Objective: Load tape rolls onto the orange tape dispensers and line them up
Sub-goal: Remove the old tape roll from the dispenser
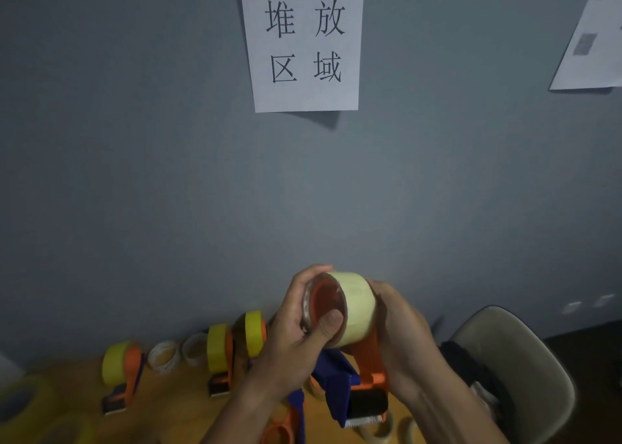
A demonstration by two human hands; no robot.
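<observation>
Head view: mid-load, judging by the pale tape roll (353,305) seated over the orange hub of the dispenser (368,359), held up above the desk (175,406)

Left hand (296,339) curled round the roll's near side, thumb pressed on the rim of the core; right hand (400,332) wrapped round the far side of roll and dispenser frame, fingertips hidden

Probably pushing the roll fully home on the hub; next likely needs the tape end found and threaded down toward the toothed blade (365,420), then setting the dispenser beside the others

Three loaded dispensers with yellow tape standing in a rough row on the desk by the wall: far left (123,373), middle (220,356), and one (255,334) partly behind the left hand

Spare clear rolls (164,356) lying between them; no box or bin seen
</observation>
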